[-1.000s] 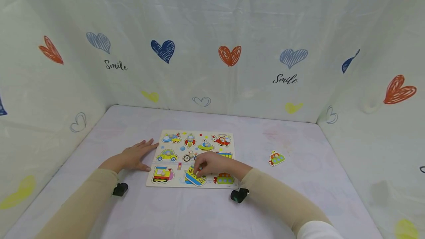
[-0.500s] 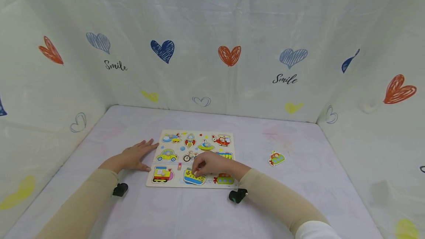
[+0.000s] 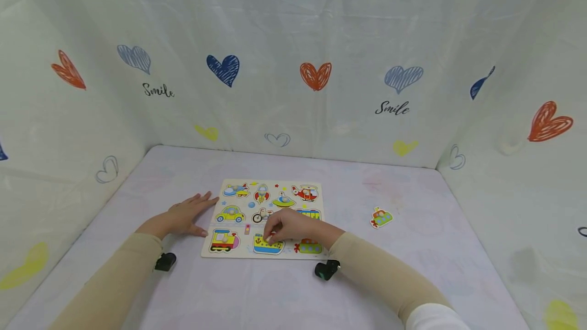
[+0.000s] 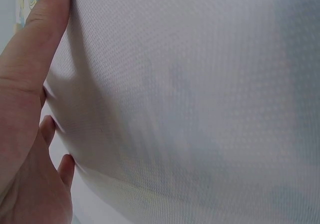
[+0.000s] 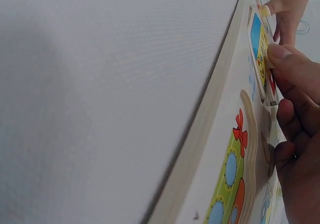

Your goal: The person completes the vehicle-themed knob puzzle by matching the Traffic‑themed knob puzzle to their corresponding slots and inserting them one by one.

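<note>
A wooden puzzle board (image 3: 284,253) with vehicle pictures lies on the table. My right hand (image 3: 293,225) pinches the ship puzzle piece (image 3: 268,248) by its top, over the bottom middle of the board. In the right wrist view the ship piece (image 5: 259,49) sits about level with the board under thumb and finger; whether it is fully seated I cannot tell. Spread out flat on the table, my left hand (image 3: 183,216) reaches the board's left edge with its fingertips and thumb. The bottom right submarine picture (image 3: 309,247) is an unfilled recess, partly behind my right wrist.
A loose green submarine piece (image 3: 381,218) lies on the table to the right of the board. Other pieces, such as the train (image 3: 223,241), the car (image 3: 231,213) and the helicopter (image 3: 304,193), sit in the board. A heart-printed curtain (image 3: 275,39) encloses the table.
The ship piece has turned from a slant to line up with its place on the board. My right hand has shifted slightly left. My left hand stays where it was.
</note>
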